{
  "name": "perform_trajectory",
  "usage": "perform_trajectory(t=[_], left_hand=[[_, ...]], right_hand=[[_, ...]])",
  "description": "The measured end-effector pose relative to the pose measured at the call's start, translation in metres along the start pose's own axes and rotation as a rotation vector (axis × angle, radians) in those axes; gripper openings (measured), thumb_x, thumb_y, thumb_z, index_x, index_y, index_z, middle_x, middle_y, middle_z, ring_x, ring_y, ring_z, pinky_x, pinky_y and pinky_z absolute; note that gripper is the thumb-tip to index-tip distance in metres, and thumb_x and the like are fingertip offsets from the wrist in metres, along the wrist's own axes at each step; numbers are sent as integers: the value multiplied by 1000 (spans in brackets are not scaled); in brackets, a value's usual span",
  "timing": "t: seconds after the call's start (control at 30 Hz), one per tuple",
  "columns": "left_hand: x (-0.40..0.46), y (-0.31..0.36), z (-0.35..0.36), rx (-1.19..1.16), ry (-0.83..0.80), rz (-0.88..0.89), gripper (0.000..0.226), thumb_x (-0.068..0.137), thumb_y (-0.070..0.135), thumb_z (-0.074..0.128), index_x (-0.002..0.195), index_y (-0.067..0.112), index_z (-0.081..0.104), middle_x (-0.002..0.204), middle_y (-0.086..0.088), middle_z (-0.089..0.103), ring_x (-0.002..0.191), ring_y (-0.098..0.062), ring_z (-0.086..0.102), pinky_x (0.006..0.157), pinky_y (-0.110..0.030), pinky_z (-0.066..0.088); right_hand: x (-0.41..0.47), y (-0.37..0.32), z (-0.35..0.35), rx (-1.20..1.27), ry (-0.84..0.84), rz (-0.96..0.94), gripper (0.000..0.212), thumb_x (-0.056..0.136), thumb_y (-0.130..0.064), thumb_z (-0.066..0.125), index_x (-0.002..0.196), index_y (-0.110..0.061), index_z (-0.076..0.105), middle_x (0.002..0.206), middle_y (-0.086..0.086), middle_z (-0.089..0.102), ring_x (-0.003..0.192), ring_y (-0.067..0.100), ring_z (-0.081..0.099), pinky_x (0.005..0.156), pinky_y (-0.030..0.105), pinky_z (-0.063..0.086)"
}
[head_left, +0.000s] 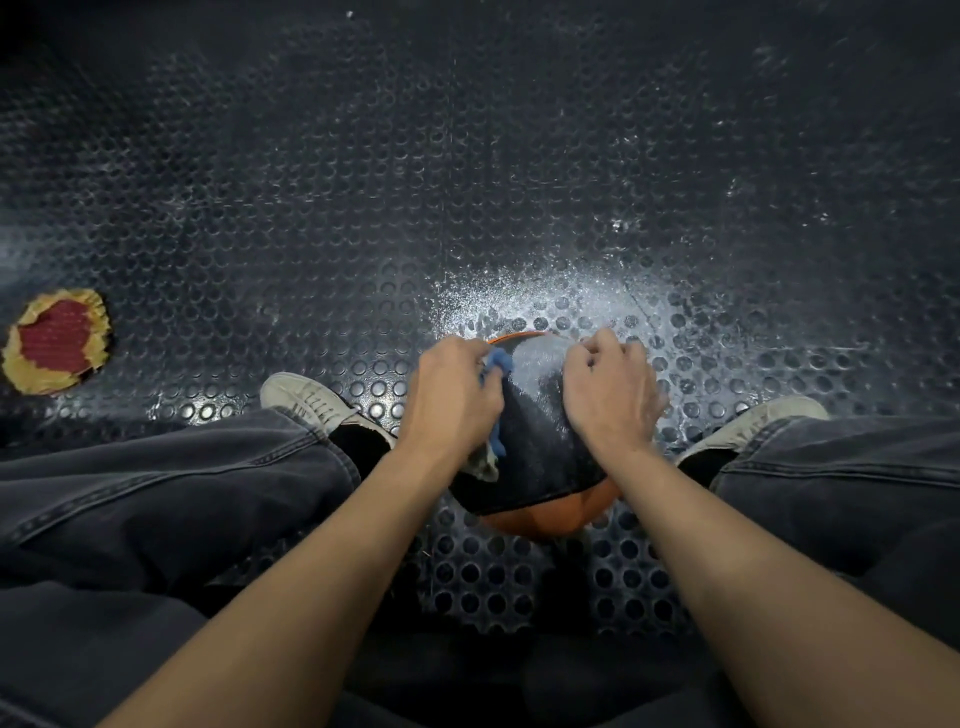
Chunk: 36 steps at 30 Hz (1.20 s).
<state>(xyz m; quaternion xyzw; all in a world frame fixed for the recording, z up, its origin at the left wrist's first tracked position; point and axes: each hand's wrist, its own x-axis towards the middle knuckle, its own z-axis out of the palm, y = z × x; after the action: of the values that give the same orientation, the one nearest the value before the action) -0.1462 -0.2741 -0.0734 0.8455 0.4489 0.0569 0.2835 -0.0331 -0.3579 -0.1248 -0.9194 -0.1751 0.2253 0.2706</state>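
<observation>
**Ball wipe under way: dust on the crown**

Head view. The ball (540, 447) sits on the studded floor (467, 182) between the shoes (311, 402), at 6 o'clock in frame. The left hand (457, 400) is at the ball's 9 o'clock, fingers pinching a blue cloth (498, 364). The right hand (608, 400) is at the ball's 3 o'clock, fingers curled against it; whether they grip cannot be told. White dust (540, 353) lies just beside the cloth, at its 3 o'clock. The left hand is nearer. Judged next move: sweep the cloth toward 3 o'clock.
</observation>
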Motion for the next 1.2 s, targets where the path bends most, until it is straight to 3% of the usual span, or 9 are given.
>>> perform_trajectory(t=[0.1,0.2,0.33,0.47,0.53,0.67,0.8,1.0,1.2], left_hand=[[-24,-4,1,16,-56,166,16,92,21,58,102,20,70,96,3,60,88,-16,57,80,-32,44],[-21,-14,0,58,-78,165,18,94,24,56,106,17,68,99,0,58,90,-17,55,83,-34,43],[5,-6,-5,67,-93,127,12,92,18,57,93,16,69,89,-1,61,80,-22,62,69,-30,49],[-33,0,-6,40,-205,382,18,92,17,58,104,20,70,97,1,59,78,-20,61,72,-41,53],[-24,-1,-4,74,-176,361,18,93,17,55,103,19,69,94,1,57,77,-21,60,70,-38,52],[18,11,-5,102,-106,110,17,95,17,55,100,19,71,82,8,54,65,-2,48,53,-11,35],[-20,6,-9,86,-201,415,16,91,18,58,100,18,71,94,0,60,76,-22,60,66,-38,52],[26,9,-7,162,-157,223,15,94,19,56,98,18,70,82,4,53,69,-12,50,59,-21,40],[-29,1,-16,164,-200,378,15,93,21,54,97,18,69,88,4,52,73,-21,57,61,-33,43]], right_hand=[[2,1,4,27,-47,-187,16,97,-23,44,102,-26,59,107,-7,51,97,15,51,97,45,46],[-2,3,9,58,-95,-198,29,97,-27,41,106,-34,67,100,-10,63,81,13,56,81,41,53],[6,-5,9,51,-64,-99,32,95,-28,37,100,-28,69,93,-4,67,72,17,57,71,37,51],[12,0,6,48,-54,-40,32,96,-27,37,94,-24,69,94,-5,67,68,16,55,66,31,42],[12,1,8,74,-52,-68,34,92,-32,34,89,-25,67,99,-8,67,70,17,56,68,37,49],[4,-8,6,51,-43,-24,25,98,-26,40,92,-22,64,92,-8,54,89,19,54,93,44,45],[8,-3,5,61,-19,18,23,96,-25,41,85,-22,61,91,-4,58,84,22,56,87,44,50],[0,-9,6,48,-59,-51,25,97,-27,39,94,-22,63,95,-5,54,94,22,54,98,49,42],[2,-10,11,35,-73,-83,24,97,-29,39,80,-24,55,91,-4,57,88,22,56,93,49,47]])
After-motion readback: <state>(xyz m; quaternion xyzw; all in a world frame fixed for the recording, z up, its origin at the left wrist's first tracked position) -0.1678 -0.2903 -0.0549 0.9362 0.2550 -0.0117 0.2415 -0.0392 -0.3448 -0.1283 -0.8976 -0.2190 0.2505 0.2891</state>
